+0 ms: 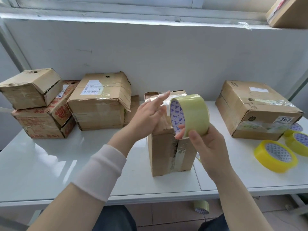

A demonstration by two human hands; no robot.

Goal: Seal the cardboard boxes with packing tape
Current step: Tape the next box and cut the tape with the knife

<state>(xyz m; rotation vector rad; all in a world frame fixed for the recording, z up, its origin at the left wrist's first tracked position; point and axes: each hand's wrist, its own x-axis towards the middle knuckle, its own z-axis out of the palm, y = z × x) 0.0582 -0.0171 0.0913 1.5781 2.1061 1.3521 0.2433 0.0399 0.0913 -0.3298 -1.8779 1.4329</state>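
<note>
The right hand (206,144) grips a roll of packing tape (191,114), fingers curled round it, just above a tall cardboard box (166,155) standing mid-table. The left hand (148,115), fingers straight, lies at the box's top left edge.

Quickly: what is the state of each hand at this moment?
Left hand: open, fingers straight, nothing visibly held.
Right hand: closed on the tape roll, holding it up.

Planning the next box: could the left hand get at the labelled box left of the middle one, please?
Probably yes: the left hand is open and holds nothing, and only table surface lies between it and the labelled box.
</note>
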